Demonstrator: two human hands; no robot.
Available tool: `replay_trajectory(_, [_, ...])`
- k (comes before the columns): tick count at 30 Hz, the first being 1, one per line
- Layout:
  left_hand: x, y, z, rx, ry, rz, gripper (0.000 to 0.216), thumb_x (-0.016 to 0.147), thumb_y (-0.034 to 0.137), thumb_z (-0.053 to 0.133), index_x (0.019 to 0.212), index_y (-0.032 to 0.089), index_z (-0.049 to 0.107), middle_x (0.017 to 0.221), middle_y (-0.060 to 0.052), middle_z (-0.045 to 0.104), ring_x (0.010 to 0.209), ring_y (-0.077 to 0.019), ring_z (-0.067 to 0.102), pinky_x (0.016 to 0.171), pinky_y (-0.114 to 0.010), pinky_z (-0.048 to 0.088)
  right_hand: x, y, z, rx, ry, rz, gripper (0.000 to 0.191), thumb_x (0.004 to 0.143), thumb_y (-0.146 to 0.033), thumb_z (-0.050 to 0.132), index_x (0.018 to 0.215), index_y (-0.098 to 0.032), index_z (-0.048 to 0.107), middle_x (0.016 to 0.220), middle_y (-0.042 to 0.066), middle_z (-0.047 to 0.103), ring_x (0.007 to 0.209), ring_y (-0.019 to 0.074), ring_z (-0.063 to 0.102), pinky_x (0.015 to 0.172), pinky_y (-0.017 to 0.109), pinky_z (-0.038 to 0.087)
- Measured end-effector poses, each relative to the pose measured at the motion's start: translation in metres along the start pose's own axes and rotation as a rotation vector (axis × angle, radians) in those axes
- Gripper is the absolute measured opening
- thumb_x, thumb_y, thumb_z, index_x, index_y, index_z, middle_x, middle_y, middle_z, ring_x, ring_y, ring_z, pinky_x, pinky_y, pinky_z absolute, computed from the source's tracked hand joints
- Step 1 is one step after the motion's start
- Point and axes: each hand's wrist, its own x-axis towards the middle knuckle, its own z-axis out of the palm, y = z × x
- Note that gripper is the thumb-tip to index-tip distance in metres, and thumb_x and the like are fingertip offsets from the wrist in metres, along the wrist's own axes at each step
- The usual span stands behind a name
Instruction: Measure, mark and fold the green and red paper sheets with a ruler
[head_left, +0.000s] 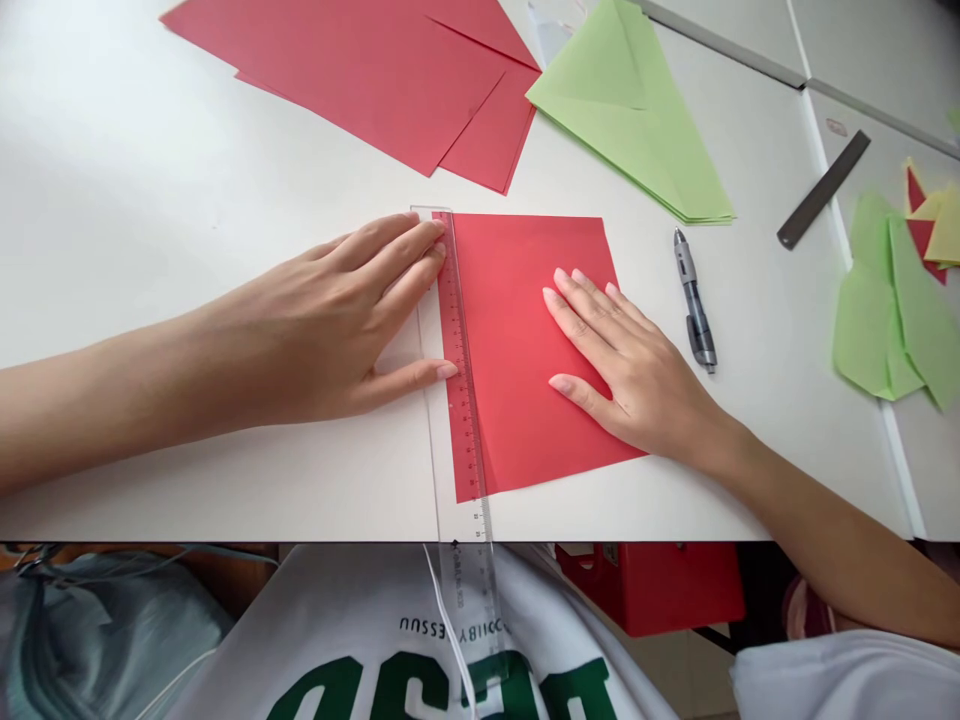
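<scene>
A red paper sheet (517,400) lies flat near the front edge of the white table (150,200). A clear plastic ruler (459,420) runs along the sheet's left edge and sticks out past the table's front edge. My left hand (330,320) lies flat with fingers stretched out, its fingertips pressing on the ruler. My right hand (626,365) rests flat on the red sheet, fingers spread, holding nothing.
A grey pen (695,305) lies right of the sheet. Larger red sheets (375,70) and folded green paper (630,110) lie at the back. A dark metal ruler (823,190) and green, yellow and red paper scraps (896,300) sit at the right.
</scene>
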Motion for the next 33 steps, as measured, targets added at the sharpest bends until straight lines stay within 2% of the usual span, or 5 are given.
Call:
replay_trajectory(4, [0.0,0.0,0.0,-0.014,-0.016,-0.043,0.089,0.091,0.065,0.015,0.15,0.0,0.029,0.161,-0.013,0.026,0.15,-0.0262,0.019,0.123,-0.043,0.018,0.0,0.001,0.0,0.007,-0.001,0.0,0.066,0.102,-0.051,0.034,0.154,-0.01,0.028,0.16,0.014,0.029,0.15,0.0221,0.021,0.122,0.047,0.021])
replay_trajectory(10, [0.002,-0.002,0.001,0.003,0.005,0.007,0.09,0.094,0.065,0.018,0.146,-0.008,0.032,0.157,-0.022,0.03,0.149,-0.0336,0.022,0.121,-0.048,0.021,0.0,0.0,0.0,0.013,0.003,0.003,0.066,0.102,-0.051,0.033,0.154,-0.011,0.028,0.16,0.014,0.029,0.15,0.0221,0.021,0.122,0.048,0.021])
replay_trajectory(20, [-0.005,-0.003,0.002,0.128,0.063,0.058,0.081,0.101,0.059,0.017,0.146,-0.007,0.032,0.155,-0.026,0.032,0.148,-0.032,0.026,0.12,-0.046,0.025,0.0,-0.002,0.001,0.014,-0.001,0.009,0.066,0.103,-0.05,0.035,0.154,-0.008,0.029,0.161,0.014,0.028,0.151,0.0215,0.019,0.123,0.045,0.02])
replay_trajectory(25, [-0.008,-0.005,0.004,0.121,0.091,0.052,0.079,0.099,0.058,0.031,0.146,-0.006,0.034,0.155,-0.026,0.033,0.147,-0.0346,0.026,0.12,-0.048,0.025,0.001,-0.004,0.002,0.007,-0.007,0.011,0.066,0.102,-0.048,0.037,0.156,-0.014,0.022,0.162,0.012,0.026,0.151,0.022,0.018,0.122,0.049,0.023])
replay_trajectory(33, [-0.016,-0.008,0.003,0.147,0.172,0.067,0.078,0.095,0.052,0.048,0.149,-0.002,0.033,0.154,-0.026,0.035,0.143,-0.0387,0.035,0.115,-0.048,0.038,0.005,-0.007,0.01,-0.02,-0.011,-0.008,0.067,0.102,-0.042,0.04,0.158,-0.017,0.014,0.163,0.009,0.023,0.151,0.0238,0.016,0.12,0.051,0.03])
